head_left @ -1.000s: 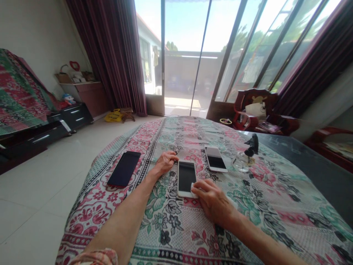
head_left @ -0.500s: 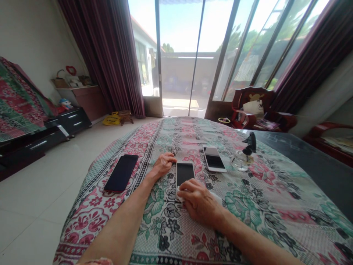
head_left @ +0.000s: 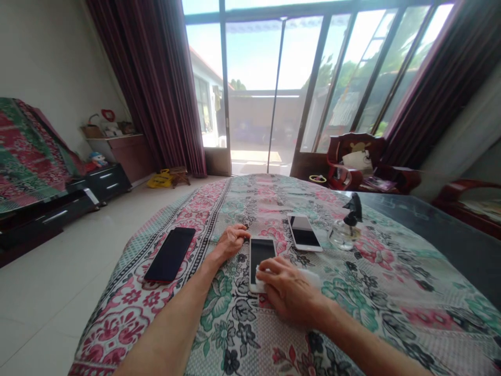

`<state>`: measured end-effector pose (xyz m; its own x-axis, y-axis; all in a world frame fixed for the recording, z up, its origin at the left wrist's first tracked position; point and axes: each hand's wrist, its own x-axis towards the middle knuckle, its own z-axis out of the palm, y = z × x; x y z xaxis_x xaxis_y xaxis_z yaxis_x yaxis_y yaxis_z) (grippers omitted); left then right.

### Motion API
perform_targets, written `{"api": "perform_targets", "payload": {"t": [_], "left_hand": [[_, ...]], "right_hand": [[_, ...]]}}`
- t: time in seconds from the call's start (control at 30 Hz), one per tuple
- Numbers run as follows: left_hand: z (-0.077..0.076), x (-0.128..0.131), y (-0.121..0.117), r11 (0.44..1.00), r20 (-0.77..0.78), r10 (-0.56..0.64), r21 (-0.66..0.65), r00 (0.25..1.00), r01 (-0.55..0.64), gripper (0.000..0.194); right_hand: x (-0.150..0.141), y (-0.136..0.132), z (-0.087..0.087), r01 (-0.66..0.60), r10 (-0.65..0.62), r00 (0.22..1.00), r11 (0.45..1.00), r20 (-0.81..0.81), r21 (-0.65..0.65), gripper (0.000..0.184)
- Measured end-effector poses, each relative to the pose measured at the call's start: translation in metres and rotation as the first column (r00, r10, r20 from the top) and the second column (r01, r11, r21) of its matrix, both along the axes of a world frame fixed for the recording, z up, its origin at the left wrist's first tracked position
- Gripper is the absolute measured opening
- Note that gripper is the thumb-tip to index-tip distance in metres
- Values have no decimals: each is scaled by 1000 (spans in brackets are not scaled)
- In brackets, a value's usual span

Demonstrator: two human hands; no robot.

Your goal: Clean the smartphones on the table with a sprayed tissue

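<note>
A white smartphone with a dark screen lies face up on the patterned tablecloth. My right hand is closed over a white wipe and presses it on the phone's lower screen; part of the wipe trails out to the right. At the phone's upper left edge rests my left hand, fingers apart, fingertips at the rim. To the left lies a black phone with a red edge. Another white phone lies to the right, and past it stands a clear spray bottle with a black trigger head.
The tablecloth covers a round-edged table. A dark tabletop adjoins it at right, with a carved wooden chair behind. Glass doors stand ahead. On the floor at left are a yellow bag and black drawers.
My right hand has slid the wipe left across the phone's lower screen, then slightly back right. My left hand stays by the phone's edge. The view has tilted up a little.
</note>
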<state>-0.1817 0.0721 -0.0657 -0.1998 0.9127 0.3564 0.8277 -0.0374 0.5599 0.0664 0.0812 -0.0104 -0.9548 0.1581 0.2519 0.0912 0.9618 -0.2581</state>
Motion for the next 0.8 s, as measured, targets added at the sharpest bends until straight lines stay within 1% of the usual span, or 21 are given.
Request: {"api": "perform_targets", "payload": {"t": [0.1,0.27,0.4,0.53,0.67,0.73,0.8], "left_hand": [[0,0,1,1000,0,4,-5,1000,-4,38],[2,2,1,1000,0,7,-12,1000,-7,38],[2,4,1,1000,5,15,2,1000,-15,39],[3,5,1,1000,37,15,15,999,-16,39],[2,5,1,1000,62,15,24,998,-16,38],[1,4,1,999,69,5,35,998,-7,37],[0,4,2,999,80,-3,51,997,-1,36]], "right_hand": [[0,1,-2,-8,8,1000,1000,-8,0,20],[-9,27,-9,39,-38,998,999,-51,22,25],[-29,49,-11,48,-45,995,998,-83,35,26],[-53,63,-12,111,-104,991,991,-86,77,26],[-63,61,-11,173,-169,984,981,-55,87,26],[-59,52,-9,147,-144,989,985,-35,91,25],[-50,40,-7,90,-90,996,993,-16,71,22]]}}
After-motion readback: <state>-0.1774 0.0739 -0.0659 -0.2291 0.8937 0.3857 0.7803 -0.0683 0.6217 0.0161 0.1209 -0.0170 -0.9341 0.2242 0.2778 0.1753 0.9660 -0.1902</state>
